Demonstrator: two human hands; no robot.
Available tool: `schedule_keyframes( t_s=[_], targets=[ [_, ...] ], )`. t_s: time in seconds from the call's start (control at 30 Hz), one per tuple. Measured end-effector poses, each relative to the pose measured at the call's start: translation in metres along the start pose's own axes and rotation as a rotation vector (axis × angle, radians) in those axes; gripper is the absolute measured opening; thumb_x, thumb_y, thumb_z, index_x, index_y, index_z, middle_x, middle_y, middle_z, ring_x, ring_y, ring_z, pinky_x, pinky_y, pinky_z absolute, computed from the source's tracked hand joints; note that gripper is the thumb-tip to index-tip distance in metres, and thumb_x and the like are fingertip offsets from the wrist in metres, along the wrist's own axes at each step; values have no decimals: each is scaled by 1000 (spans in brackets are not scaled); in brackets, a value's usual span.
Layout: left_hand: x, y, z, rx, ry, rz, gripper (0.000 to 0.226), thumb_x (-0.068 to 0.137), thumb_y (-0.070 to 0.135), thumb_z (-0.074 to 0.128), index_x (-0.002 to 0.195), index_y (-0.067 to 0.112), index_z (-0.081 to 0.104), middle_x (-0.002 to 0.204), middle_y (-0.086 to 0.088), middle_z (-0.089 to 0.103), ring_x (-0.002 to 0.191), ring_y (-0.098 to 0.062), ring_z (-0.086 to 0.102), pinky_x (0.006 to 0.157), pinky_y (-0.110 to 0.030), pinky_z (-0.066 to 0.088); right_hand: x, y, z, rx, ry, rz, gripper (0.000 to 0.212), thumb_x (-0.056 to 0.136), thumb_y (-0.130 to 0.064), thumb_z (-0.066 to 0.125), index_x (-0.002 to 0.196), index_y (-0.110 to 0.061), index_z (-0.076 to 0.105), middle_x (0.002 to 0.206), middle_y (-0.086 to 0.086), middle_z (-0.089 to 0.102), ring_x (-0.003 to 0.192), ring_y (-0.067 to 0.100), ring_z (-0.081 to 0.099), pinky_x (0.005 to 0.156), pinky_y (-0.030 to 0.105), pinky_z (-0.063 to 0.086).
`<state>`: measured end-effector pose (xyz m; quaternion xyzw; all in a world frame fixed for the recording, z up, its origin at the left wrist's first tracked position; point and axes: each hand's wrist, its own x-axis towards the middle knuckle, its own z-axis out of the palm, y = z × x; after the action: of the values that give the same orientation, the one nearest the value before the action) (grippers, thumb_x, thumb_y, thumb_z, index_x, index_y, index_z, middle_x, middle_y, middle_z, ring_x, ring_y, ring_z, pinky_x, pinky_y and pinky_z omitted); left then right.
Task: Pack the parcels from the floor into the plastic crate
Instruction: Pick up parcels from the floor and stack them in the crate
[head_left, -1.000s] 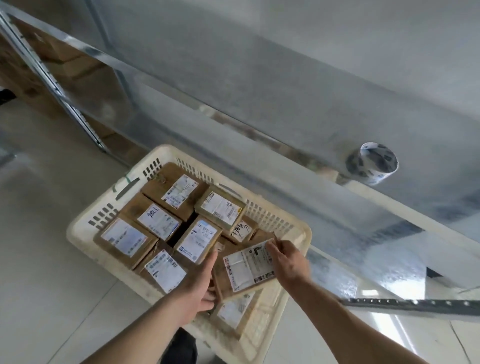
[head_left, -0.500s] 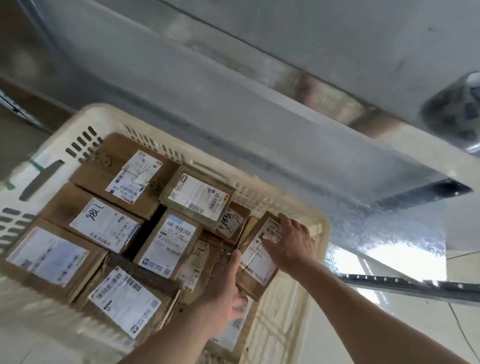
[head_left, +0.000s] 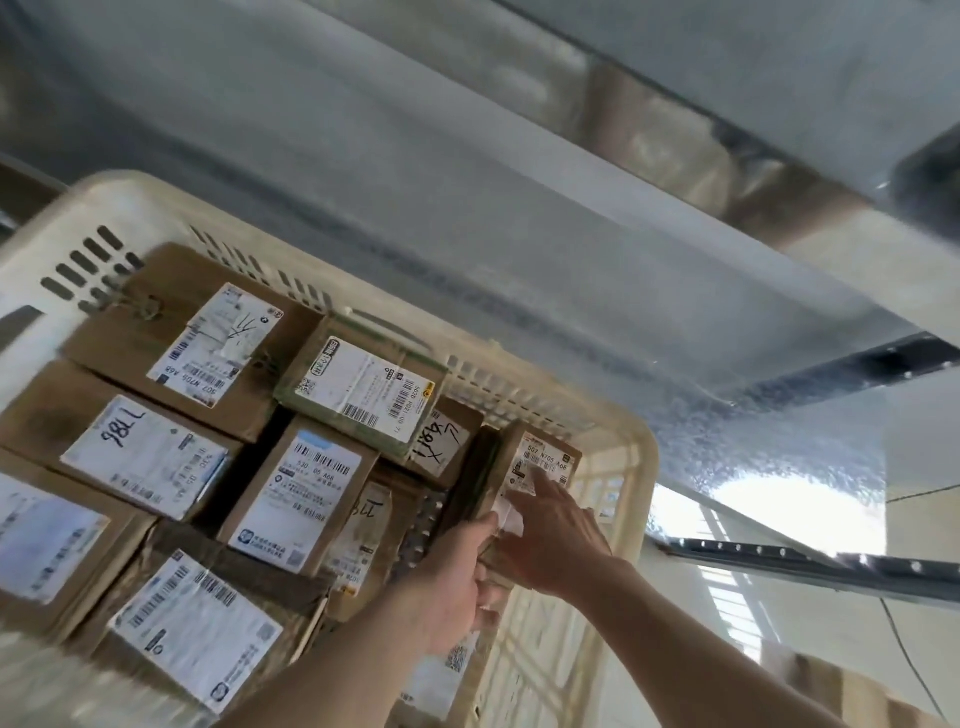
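Cream plastic crate (head_left: 618, 441) nearly full; far left of the grip sit the packed boxes: the "98L" parcel (head_left: 140, 447), the scribbled-label box (head_left: 208, 343) behind it, then the green-edged box (head_left: 363, 384) and the blue-logo box (head_left: 306, 493) closer to the grip. Just left of the grip a hand-marked box (head_left: 441, 441) lies half under its neighbours. Left hand (head_left: 447, 587) grips the near end of the held parcel (head_left: 540, 462), thumb up along its left edge, the other fingers curled underneath. Right of it, the right hand (head_left: 556, 540) lies on the parcel's label with fingers extended, pressing, not wrapped round. Change: a second ago the parcel was held flat above the near right corner, label up; now it has been carried forward and down into the slot at the crate's far right corner, between the hand-marked box and the right wall, still tilted with its near end raised. The camera has also closed in on the crate. Meaning: the placement step is almost done, judging by how deep the far end sits. Parcel probably needs a last push to drop level, then both hands are free. Tight gap, could jam against the wall. Right of the grip: a metal rail (head_left: 810, 561) and pale floor (head_left: 779, 623); no loose parcels visible there.
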<state>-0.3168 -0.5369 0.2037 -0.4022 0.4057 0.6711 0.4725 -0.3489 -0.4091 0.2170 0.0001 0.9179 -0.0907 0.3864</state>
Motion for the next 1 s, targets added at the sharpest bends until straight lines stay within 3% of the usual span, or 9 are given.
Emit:
schedule_keyframes(
  t_s=[0.07,0.1,0.17,0.27,0.5,0.67,0.83,0.93,1.0],
  targets=[
    [1,4,-1,145,51,-19,55,97,53,43,125,9,59,77,-4,55,62,-16,39,72,-36,42,-1,0,-3,16,-6,4,58,94,-35,59,150,-28,45,170,-1,9,154,26,18,118,51,31],
    [-1,7,0,227,57,-35,57,98,56,40,130,12,55,87,-5,59,67,-16,46,77,-36,45,-2,0,-5,31,-1,7,56,95,-32,60,149,-26,46,170,0,9,155,26,19,119,49,33],
    [-11,14,3,354,64,-53,70,95,66,35,147,19,37,131,-14,56,99,-28,59,96,-43,47,-6,-1,-10,67,11,29,57,97,-29,59,152,-25,43,171,3,7,156,27,18,120,45,34],
    [-24,24,7,429,68,-10,80,91,73,34,155,28,20,157,-16,31,127,-43,49,107,-53,41,-15,-4,-21,101,46,57,57,99,-27,57,154,-27,40,172,4,5,157,25,16,119,39,33],
    [-78,51,16,505,76,132,79,89,75,36,153,30,28,156,-10,35,130,-37,46,105,-50,40,-45,-17,-51,161,164,11,47,98,-24,59,144,-27,52,171,3,12,137,25,51,87,25,50],
    [-132,63,23,793,123,468,64,95,66,35,139,21,49,142,-5,51,117,-23,51,96,-37,41,-81,-33,-72,331,242,11,38,102,-42,51,138,-30,57,167,3,26,137,28,51,94,34,49],
    [-194,76,25,1012,125,598,83,83,74,38,147,21,42,151,-1,44,136,-20,42,112,-35,34,-133,-57,-96,606,333,42,69,96,-70,31,130,-20,64,141,6,61,123,26,58,103,42,48],
    [-231,85,32,1074,140,648,86,81,71,38,148,17,41,153,-3,42,138,-22,40,113,-35,32,-165,-67,-114,693,383,53,63,103,-63,30,140,-21,60,142,6,62,127,26,58,106,41,48],
    [-252,88,37,1118,131,685,77,91,67,40,149,18,39,154,-3,39,140,-22,38,115,-37,31,-188,-70,-126,730,431,50,61,105,-58,30,142,-18,58,143,6,61,129,27,57,104,36,46]
  ],
)
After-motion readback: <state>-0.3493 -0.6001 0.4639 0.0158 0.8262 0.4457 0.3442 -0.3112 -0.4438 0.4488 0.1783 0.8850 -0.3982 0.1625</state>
